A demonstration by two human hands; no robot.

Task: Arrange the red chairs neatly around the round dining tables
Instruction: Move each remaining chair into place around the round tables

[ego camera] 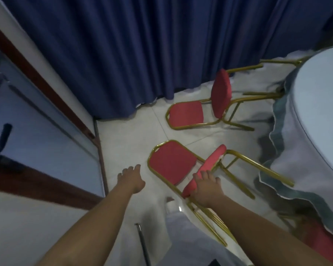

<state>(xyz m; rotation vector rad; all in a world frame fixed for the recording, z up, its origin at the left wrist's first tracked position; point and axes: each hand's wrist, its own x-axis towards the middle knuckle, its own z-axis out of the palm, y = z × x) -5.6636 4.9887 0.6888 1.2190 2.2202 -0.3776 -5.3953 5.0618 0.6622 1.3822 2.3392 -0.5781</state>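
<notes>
The right hand (206, 187) grips the top edge of the padded backrest of the near red chair (171, 163), with the fingers curled over the cushion and the thumb side toward the gold frame. The left hand (132, 177) reaches forward above the floor just left of that chair's seat. Its fingers are loosely spread and hold nothing.

The near red chair stands on the white tiled floor (127, 139) with its seat toward the left wall and its back toward the round table (323, 104), which fills the right edge of the view. The chair's gold rear legs run close to the table's hanging tablecloth (288, 150), white with a grey-green scalloped border.

Beyond it the far red chair (186, 115) faces the same way. It stands near the foot of the blue curtain (113, 54) and just beside the table's far edge.

A pale wall panel (37, 135) with dark wooden trim lines the floor's left edge. At the lower right corner something red shows under the tablecloth's hem, too blurred to identify.
</notes>
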